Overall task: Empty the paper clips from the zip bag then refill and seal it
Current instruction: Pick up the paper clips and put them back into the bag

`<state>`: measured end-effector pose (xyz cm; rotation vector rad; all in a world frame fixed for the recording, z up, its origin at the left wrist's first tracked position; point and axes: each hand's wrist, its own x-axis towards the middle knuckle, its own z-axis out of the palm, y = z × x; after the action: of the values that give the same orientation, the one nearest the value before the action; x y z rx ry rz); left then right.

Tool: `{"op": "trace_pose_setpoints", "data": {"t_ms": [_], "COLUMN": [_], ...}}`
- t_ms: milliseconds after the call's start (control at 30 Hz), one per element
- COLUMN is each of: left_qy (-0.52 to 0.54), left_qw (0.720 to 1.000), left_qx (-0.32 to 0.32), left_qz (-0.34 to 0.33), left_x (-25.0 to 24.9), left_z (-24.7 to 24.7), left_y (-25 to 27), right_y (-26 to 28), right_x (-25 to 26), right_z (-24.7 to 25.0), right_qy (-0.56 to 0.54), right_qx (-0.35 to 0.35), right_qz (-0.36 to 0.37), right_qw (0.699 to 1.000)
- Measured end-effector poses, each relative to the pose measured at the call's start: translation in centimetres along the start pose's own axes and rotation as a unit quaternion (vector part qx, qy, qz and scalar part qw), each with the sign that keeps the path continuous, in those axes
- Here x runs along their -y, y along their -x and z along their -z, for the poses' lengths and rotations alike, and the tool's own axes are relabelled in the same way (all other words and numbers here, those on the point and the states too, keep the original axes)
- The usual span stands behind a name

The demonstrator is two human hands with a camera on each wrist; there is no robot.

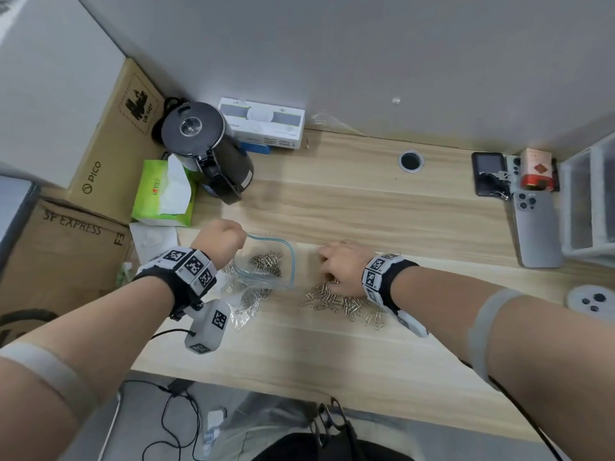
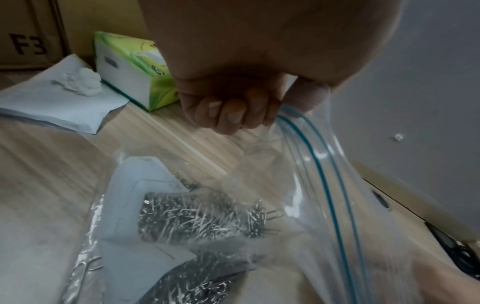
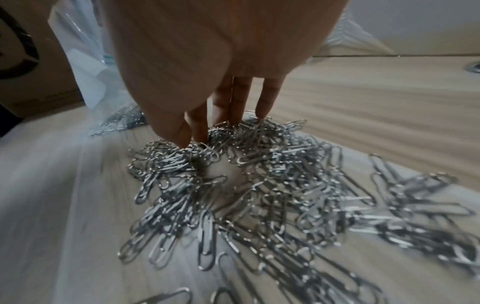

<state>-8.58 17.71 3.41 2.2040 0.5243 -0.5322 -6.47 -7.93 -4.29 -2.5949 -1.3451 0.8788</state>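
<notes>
A clear zip bag (image 1: 292, 261) with a blue seal strip (image 2: 322, 176) hangs open at the middle of the wooden table (image 1: 366, 207). My left hand (image 1: 219, 241) pinches its rim and holds it up, fingers (image 2: 233, 112) curled. Silver paper clips (image 1: 266, 261) lie inside the bag. To its right a loose pile of paper clips (image 1: 339, 306) spreads over the table (image 3: 405, 98). My right hand (image 1: 339, 266) is down on that pile (image 3: 259, 185). Its straight fingertips (image 3: 262, 107) and thumb dig into the clips; I cannot see any lifted.
A crinkly clear packet of clips (image 1: 246, 302) lies just below the bag. A green tissue pack (image 1: 163, 194), black kettle (image 1: 206, 144) and cardboard boxes (image 1: 66, 261) crowd the left. Phones (image 1: 535, 227) and a clear drawer unit (image 1: 589, 201) stand at the right.
</notes>
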Motion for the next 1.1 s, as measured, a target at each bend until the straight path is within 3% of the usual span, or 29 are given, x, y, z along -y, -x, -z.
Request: {"op": "trace_pose_setpoints", "data": {"t_ms": [167, 400, 667, 767, 900, 1000, 1100], "left_qy": [-0.012, -0.023, -0.020, -0.040, -0.077, -0.096, -0.114], "left_qw": [0.999, 1.000, 0.999, 0.998, 0.996, 0.994, 0.992], "left_qx": [-0.032, -0.016, 0.033, 0.055, 0.053, 0.049, 0.053], "left_qz": [0.023, 0.015, 0.010, 0.006, -0.004, -0.003, -0.003], "left_x": [0.0, 0.3, -0.1, -0.4, -1.5, -2.3, -2.7], "left_z": [0.2, 0.0, -2.2, -3.2, -4.1, -4.2, -4.3], "left_y": [-0.2, 0.0, 0.1, -0.1, -0.4, -0.8, -0.9], "right_y": [-0.4, -2.0, 1.9, 3.6, 6.1, 7.3, 8.0], "right_x": [1.5, 5.4, 1.8, 0.4, -1.3, -2.7, -3.2], "right_z": [-0.1, -1.7, -2.0, -2.0, -1.9, -1.8, -1.5], "right_qy": [-0.022, 0.014, 0.011, 0.029, -0.017, -0.055, -0.085], "right_qx": [-0.016, 0.022, 0.017, 0.016, -0.049, -0.082, -0.043], "right_qz": [0.004, 0.045, 0.024, 0.001, -0.038, -0.146, -0.239], "right_qw": [1.000, 0.999, 1.000, 0.999, 0.998, 0.984, 0.966]}}
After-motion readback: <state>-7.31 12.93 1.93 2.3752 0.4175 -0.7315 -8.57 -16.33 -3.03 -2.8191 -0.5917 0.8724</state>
